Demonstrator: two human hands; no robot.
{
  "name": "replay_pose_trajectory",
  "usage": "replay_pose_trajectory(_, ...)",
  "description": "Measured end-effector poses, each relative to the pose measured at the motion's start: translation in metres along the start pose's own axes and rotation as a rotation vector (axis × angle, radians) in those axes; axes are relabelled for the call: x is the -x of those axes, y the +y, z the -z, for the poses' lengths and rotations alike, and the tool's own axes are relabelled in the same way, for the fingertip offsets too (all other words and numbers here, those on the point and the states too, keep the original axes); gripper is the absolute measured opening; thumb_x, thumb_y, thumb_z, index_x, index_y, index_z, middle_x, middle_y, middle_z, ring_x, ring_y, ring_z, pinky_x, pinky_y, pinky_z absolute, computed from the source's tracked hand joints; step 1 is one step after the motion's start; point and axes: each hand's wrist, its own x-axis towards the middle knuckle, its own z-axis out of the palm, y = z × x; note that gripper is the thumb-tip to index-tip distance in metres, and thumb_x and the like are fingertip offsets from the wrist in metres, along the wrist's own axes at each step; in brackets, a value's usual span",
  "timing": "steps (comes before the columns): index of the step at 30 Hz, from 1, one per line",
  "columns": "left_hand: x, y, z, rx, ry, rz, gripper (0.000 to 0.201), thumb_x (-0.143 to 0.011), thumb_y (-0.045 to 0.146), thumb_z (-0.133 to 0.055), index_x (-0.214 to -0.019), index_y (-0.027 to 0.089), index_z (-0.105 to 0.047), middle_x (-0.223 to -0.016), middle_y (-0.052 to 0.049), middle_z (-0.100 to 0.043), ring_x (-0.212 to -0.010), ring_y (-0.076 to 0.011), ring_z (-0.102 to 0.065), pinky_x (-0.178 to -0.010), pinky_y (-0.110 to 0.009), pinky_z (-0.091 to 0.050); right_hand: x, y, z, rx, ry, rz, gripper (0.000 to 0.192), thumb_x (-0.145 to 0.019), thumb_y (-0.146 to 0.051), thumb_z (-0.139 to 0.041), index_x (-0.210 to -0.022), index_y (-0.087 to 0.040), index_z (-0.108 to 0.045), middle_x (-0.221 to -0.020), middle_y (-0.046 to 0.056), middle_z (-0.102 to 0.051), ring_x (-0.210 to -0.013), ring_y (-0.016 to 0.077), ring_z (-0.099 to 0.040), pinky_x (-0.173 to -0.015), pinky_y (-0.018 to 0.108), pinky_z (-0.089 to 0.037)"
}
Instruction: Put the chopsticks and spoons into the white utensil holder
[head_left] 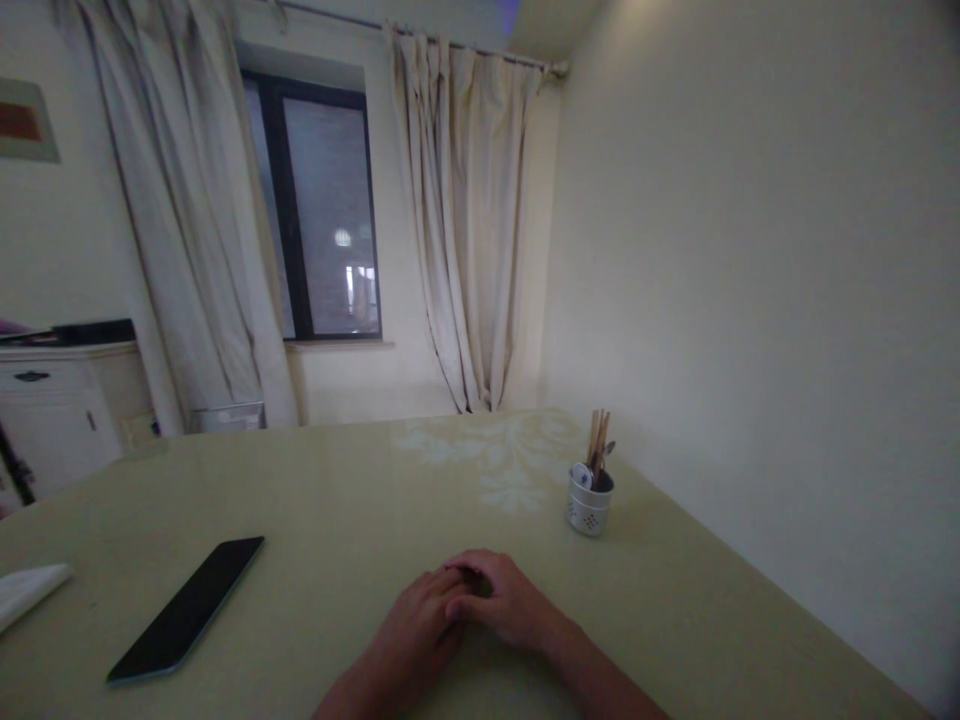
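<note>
My left hand point(421, 618) and my right hand point(514, 600) are clasped together over the near middle of the table. The right hand's fingers curl over the fingers of the left, and its thumb reaches across to them. The left hand is closed, its fingertips mostly hidden by the right; no object shows in either hand. A dark-screened tablet or large phone point(187, 612) lies flat to the left of my hands. Beyond them to the right stands a white cup-shaped holder point(589, 512) with several wooden chopsticks point(598, 440) and spoons in it.
The pale green table point(337, 500) has a light floral pattern at its far side. A white item point(30, 590) lies at the left edge. A plain wall point(750, 300) runs along the right. Behind are curtains point(469, 220), a window point(330, 210) and a white cabinet point(52, 410).
</note>
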Motion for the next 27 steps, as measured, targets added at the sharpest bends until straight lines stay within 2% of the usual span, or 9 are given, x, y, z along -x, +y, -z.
replay_pose_trajectory(6, 0.0, -0.002, 0.003, -0.03, 0.005, -0.026, 0.039, -0.1, 0.022, -0.051, -0.135, 0.031, -0.067, -0.127, -0.008, -0.075, -0.121, -0.0236, -0.068, -0.107, -0.037, -0.053, -0.002, 0.0, -0.002, -0.06, -0.026, -0.003, 0.048, -0.08, -0.057, -0.081, -0.112, -0.02, -0.079, -0.102, 0.005, -0.08, -0.095, 0.0255, -0.07, -0.082, 0.031, -0.051)
replay_pose_trajectory(13, 0.0, -0.001, 0.001, -0.034, 0.029, -0.061, 0.033, -0.101, 0.025, -0.048, -0.124, 0.03, -0.071, -0.12, -0.008, -0.075, -0.116, -0.0231, -0.069, -0.103, -0.036, -0.054, -0.002, 0.002, -0.005, 0.03, -0.026, -0.013, 0.05, -0.082, -0.063, -0.076, -0.107, -0.019, -0.078, -0.097, 0.005, -0.078, -0.091, 0.0239, -0.068, -0.08, 0.031, -0.051)
replay_pose_trajectory(15, -0.001, -0.003, -0.002, -0.059, 0.028, -0.052, 0.032, -0.103, 0.026, -0.045, -0.121, 0.029, -0.071, -0.118, -0.007, -0.075, -0.114, -0.0227, -0.069, -0.101, -0.035, -0.054, -0.001, 0.007, -0.005, 0.071, -0.014, 0.026, 0.053, -0.084, -0.066, -0.074, -0.111, -0.02, -0.077, -0.1, 0.006, -0.077, -0.094, 0.0249, -0.068, -0.083, 0.032, -0.051)
replay_pose_trajectory(17, -0.001, -0.009, -0.003, -0.124, 0.026, -0.041, 0.03, -0.103, 0.026, -0.045, -0.116, 0.028, -0.072, -0.111, -0.008, -0.076, -0.107, -0.0231, -0.071, -0.096, -0.034, -0.055, -0.001, 0.011, -0.002, 0.147, 0.045, 0.104, 0.056, -0.087, -0.066, -0.07, -0.124, -0.024, -0.073, -0.112, 0.008, -0.075, -0.104, 0.0266, -0.066, -0.095, 0.037, -0.05)
replay_pose_trajectory(18, 0.0, -0.014, -0.002, -0.166, 0.029, -0.028, 0.029, -0.103, 0.027, -0.045, -0.11, 0.027, -0.072, -0.105, -0.008, -0.077, -0.101, -0.0234, -0.071, -0.093, -0.035, -0.055, -0.001, 0.013, 0.002, 0.19, 0.129, 0.147, 0.058, -0.09, -0.065, -0.067, -0.132, -0.025, -0.068, -0.12, 0.009, -0.072, -0.109, 0.0274, -0.064, -0.101, 0.04, -0.048)
replay_pose_trajectory(20, 0.002, -0.026, 0.004, -0.236, 0.063, 0.035, 0.029, -0.102, 0.027, -0.045, -0.101, 0.025, -0.074, -0.096, -0.008, -0.077, -0.094, -0.0234, -0.072, -0.091, -0.035, -0.056, -0.002, 0.016, 0.016, 0.258, 0.45, 0.2, 0.059, -0.096, -0.063, -0.06, -0.143, -0.026, -0.056, -0.131, 0.012, -0.064, -0.114, 0.0287, -0.06, -0.106, 0.045, -0.045)
replay_pose_trajectory(23, 0.008, -0.046, 0.017, -0.235, 0.141, 0.228, 0.032, -0.102, 0.03, -0.042, -0.102, 0.026, -0.074, -0.103, -0.007, -0.08, -0.098, -0.0231, -0.074, -0.091, -0.033, -0.055, -0.001, 0.022, 0.053, 0.276, 1.188, 0.131, 0.057, -0.099, -0.06, -0.051, -0.139, -0.02, -0.049, -0.122, 0.015, -0.058, -0.103, 0.0293, -0.057, -0.095, 0.046, -0.048)
replay_pose_trajectory(25, 0.012, -0.055, 0.025, -0.204, 0.18, 0.363, 0.033, -0.102, 0.034, -0.041, -0.108, 0.027, -0.072, -0.112, -0.006, -0.08, -0.103, -0.0234, -0.075, -0.091, -0.032, -0.055, 0.002, 0.03, 0.081, 0.321, 1.437, 0.055, 0.068, -0.095, -0.063, -0.056, -0.142, -0.015, -0.044, -0.128, 0.018, -0.051, -0.109, 0.0316, -0.054, -0.099, 0.048, -0.046)
replay_pose_trajectory(27, 0.015, -0.06, 0.03, -0.185, 0.195, 0.44, 0.033, -0.103, 0.037, -0.04, -0.109, 0.029, -0.071, -0.114, -0.004, -0.081, -0.103, -0.0235, -0.075, -0.088, -0.031, -0.054, 0.006, 0.043, 0.104, 0.402, 1.514, -0.036, 0.088, -0.085, -0.072, -0.061, -0.144, -0.01, -0.042, -0.131, 0.021, -0.049, -0.114, 0.036, -0.051, -0.105, 0.055, -0.04)
